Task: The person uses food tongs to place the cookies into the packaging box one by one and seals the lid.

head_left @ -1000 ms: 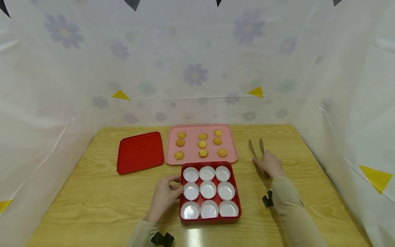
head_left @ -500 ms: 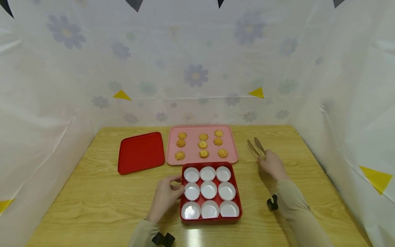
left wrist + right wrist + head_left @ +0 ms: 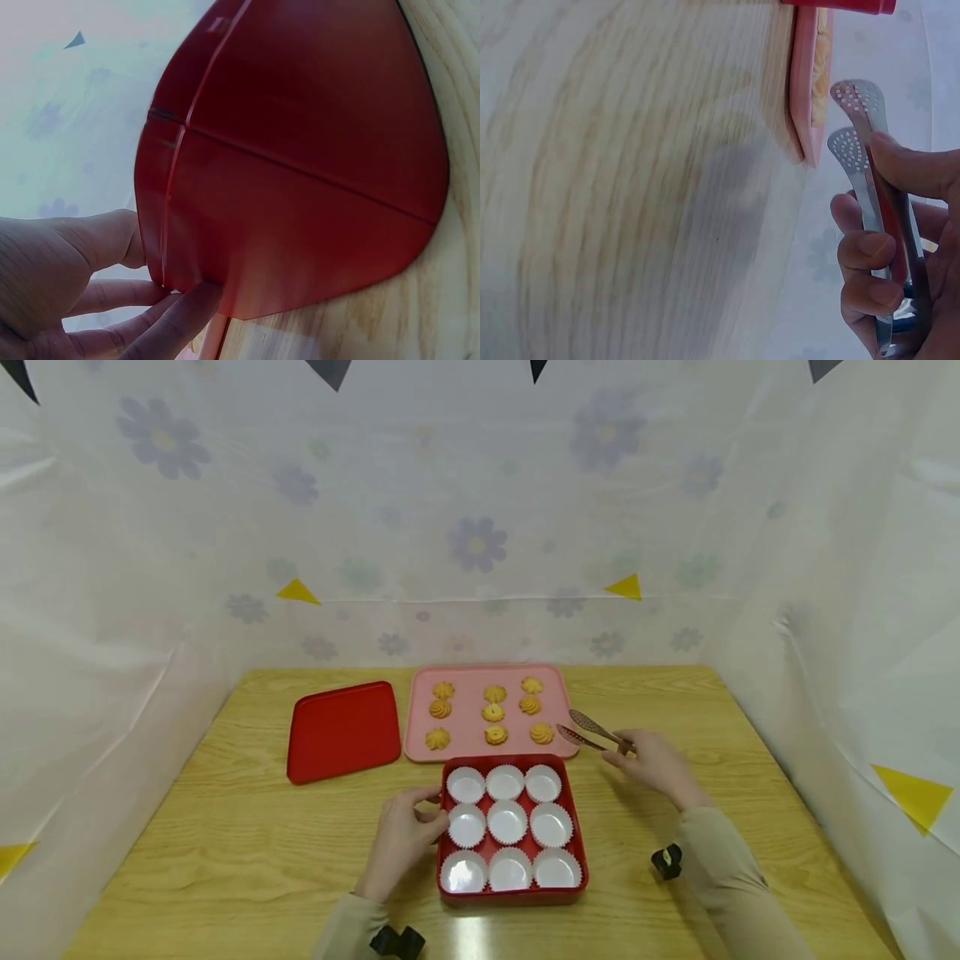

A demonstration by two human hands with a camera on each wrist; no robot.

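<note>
My left hand (image 3: 408,835) holds the left wall of a red box (image 3: 512,897). In the left wrist view, the thumb of that hand (image 3: 97,292) reaches the rim while its fingers press the outer side of the box (image 3: 300,202). White paper cups (image 3: 507,821) fill the box in rows. Metal tongs (image 3: 600,731) are gripped in my right hand (image 3: 656,764). Their perforated tips stand apart, near the right edge of a pink tray (image 3: 416,731). Several piped cookies (image 3: 492,712) lie on that tray. In the right wrist view, curled fingers and thumb wrap the tongs (image 3: 889,202).
A flat red lid or tray (image 3: 343,732) lies left of the pink tray. Everything stands on a wood-grain table (image 3: 300,860). Flower-patterned white sheeting (image 3: 480,485) hangs behind the table and at both sides.
My right hand has lifted the tongs from the table on the right, turned them and brought their tips left to the pink tray. The left hand has stayed at the box.
</note>
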